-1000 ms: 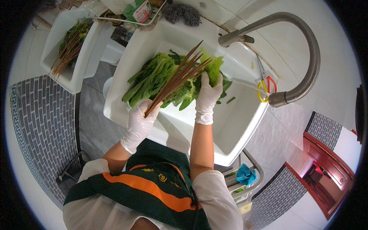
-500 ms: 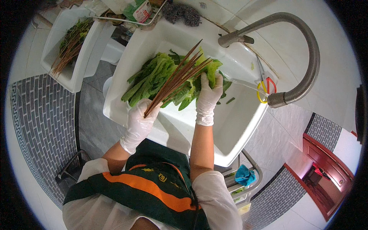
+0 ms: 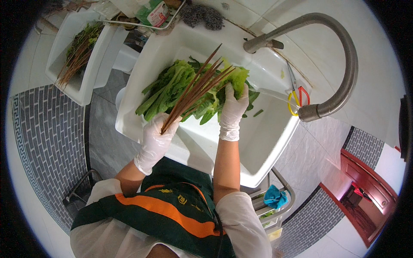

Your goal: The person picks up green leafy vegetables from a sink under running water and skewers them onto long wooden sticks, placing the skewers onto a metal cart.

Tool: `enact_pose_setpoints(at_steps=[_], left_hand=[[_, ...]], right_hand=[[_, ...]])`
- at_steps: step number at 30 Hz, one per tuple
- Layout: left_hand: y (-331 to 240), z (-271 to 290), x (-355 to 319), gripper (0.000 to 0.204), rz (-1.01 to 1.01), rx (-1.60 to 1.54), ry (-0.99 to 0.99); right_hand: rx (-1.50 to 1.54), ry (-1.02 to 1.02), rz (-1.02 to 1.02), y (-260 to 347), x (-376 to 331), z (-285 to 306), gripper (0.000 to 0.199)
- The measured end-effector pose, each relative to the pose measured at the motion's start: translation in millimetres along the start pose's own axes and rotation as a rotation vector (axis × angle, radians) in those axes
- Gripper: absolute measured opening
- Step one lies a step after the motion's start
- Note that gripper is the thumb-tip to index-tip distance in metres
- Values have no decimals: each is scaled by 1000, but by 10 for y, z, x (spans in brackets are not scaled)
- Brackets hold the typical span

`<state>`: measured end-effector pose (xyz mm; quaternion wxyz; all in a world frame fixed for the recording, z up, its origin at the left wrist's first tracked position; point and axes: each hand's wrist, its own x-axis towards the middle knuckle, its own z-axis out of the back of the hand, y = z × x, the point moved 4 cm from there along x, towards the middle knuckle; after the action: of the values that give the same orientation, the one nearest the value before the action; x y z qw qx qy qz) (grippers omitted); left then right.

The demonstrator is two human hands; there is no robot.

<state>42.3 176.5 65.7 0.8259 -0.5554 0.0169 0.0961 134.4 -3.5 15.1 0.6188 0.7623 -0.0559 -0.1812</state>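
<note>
At the centre of the frame, the left hand, in a white glove, is closed around the lower ends of a bundle of thin brown stems, which fan out up and to the right across a heap of green leafy vegetables. The right hand, also gloved, sits just right of the bundle with its fingers curled over the right side of the greens, gripping the leaves. Both hands work above one white sink, where the greens rest in the upper part of the basin. One curved grey tap arches over the sink at the upper right, and one pair of scissors with red and yellow handles lies on the rim below it. In the upper left, a second white tub holds more stems and greens.
</note>
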Motion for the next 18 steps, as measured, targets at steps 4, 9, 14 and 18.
enact_pose_setpoints(at_steps=[4,9,14,18], left_hand=[[-7,-4,-4,13,-2,-14,-8],[21,1,11,13,-45,10,-16],[45,-5,10,13,31,-24,-1],[81,-8,-9,13,92,-124,10]], right_hand=[[-28,4,-7,-10,12,-4,26],[-30,-22,-30,-24,2,-17,27],[-104,-16,14,-21,0,-9,23],[-164,-30,55,57,-82,-53,18]])
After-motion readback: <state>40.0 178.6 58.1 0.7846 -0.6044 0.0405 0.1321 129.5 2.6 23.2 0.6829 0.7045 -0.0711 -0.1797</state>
